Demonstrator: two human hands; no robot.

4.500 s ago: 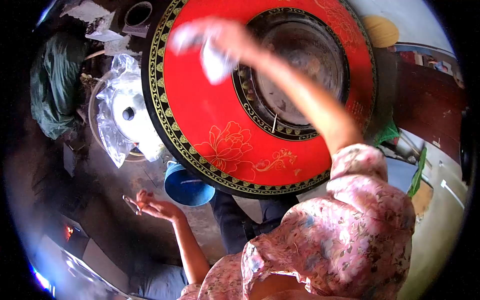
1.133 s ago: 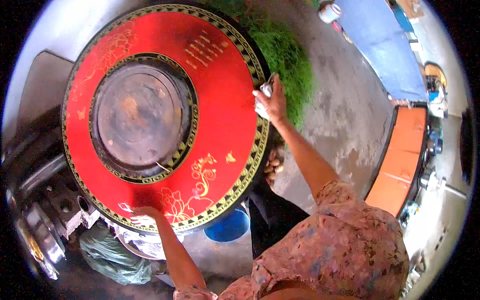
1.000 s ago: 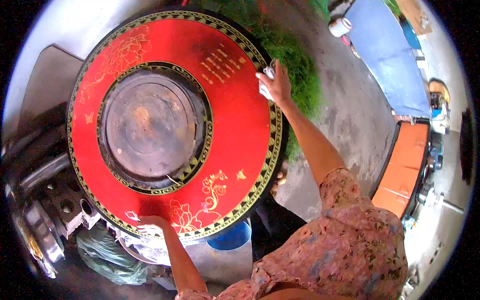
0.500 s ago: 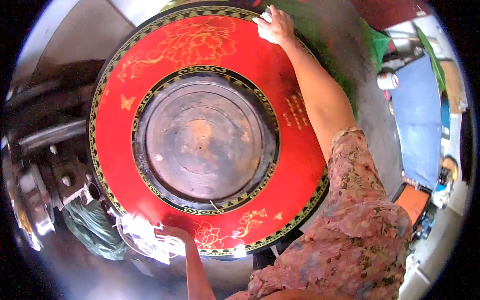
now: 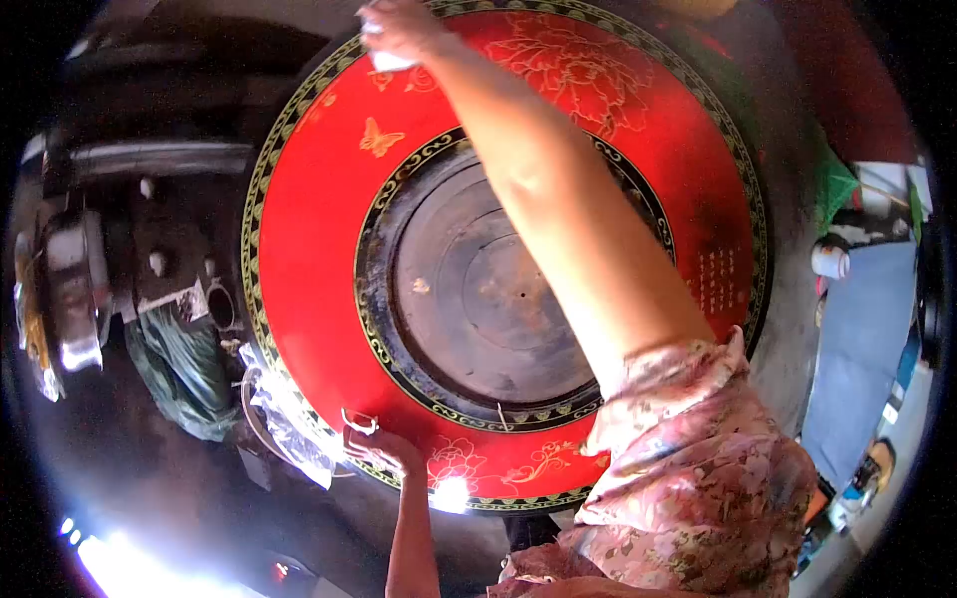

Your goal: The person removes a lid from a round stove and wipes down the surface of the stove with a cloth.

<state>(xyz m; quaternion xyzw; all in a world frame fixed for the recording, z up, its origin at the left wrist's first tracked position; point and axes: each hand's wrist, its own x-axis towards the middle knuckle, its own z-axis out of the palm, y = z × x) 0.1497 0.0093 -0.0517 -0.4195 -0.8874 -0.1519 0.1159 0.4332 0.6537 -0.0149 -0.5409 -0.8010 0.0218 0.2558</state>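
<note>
A large round tabletop (image 5: 309,299) has a glossy red ring with gold flowers, a butterfly and writing, edged by black-and-gold bands. Its middle is a bare, worn round disc (image 5: 449,319). At the far left part of the rim, my right hand (image 5: 404,28) is closed around a white cloth (image 5: 391,60), pressed on the surface. That forearm crosses over the disc and hides part of it. My left hand (image 5: 384,448) lies at the near left rim, fingers extended and brightly lit; I see nothing held in it.
Clear plastic wrapping (image 5: 289,429) lies against the near left rim, beside a dark green bag (image 5: 184,369). A metal basin (image 5: 78,289) is at far left. On the right are a blue-covered surface (image 5: 862,339) and a white can (image 5: 829,261).
My right hand has swept the white cloth leftward along the far rim. The view has shifted, so the tabletop appears farther right. My left hand stays at the near rim.
</note>
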